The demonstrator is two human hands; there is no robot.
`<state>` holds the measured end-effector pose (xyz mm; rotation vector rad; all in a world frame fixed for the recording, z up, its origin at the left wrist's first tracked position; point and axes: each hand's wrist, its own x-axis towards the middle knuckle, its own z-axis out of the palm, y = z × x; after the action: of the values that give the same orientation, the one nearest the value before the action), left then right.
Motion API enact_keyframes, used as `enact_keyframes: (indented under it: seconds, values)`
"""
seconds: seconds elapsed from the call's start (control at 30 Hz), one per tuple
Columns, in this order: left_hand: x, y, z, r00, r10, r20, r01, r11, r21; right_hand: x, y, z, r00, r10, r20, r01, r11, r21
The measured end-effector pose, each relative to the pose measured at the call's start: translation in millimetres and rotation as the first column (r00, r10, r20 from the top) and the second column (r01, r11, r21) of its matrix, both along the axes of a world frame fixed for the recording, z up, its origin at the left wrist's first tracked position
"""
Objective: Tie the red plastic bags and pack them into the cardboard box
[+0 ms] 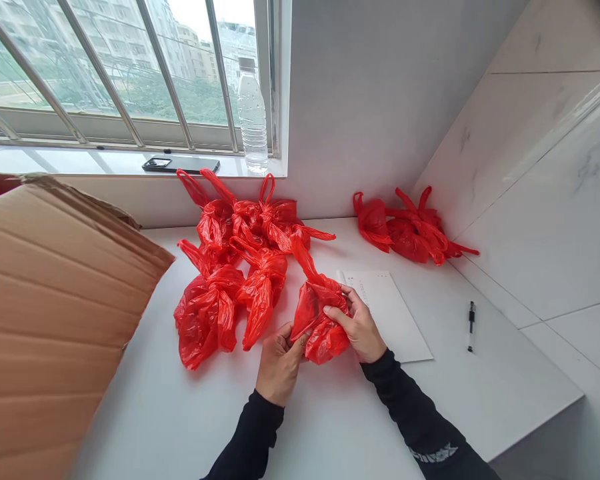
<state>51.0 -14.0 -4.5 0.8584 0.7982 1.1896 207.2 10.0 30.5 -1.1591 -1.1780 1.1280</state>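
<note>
Between my two hands is a red plastic bag (320, 307), bundled up, with one handle loop pointing up and away. My left hand (281, 363) pinches its lower left edge. My right hand (357, 327) grips its right side, thumb on top and fingers behind. Something dark shows faintly through the film, but I cannot make out what it is. Just left of my hands sits a group of several tied red bags (210, 310). Behind the held bag lies a sheet of white paper (395, 320) with small marks near its top.
More red bags (415, 230) lie at the back right by the wall. A black-and-clear pen (471, 327) rests on the white table (510, 373). A large cardboard box (55, 320) stands at the left. On the sill are a phone (180, 164) and a water bottle (253, 120).
</note>
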Motion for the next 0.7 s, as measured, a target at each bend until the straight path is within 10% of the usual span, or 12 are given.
enact_keyframes:
  seconds: [0.7]
  values:
    - [2,-8,12.7,0.993,-0.013,-0.115,0.034,0.984,0.175,-2,0,-1.1,0.999,-0.036,-0.018,0.036,0.999,-0.01]
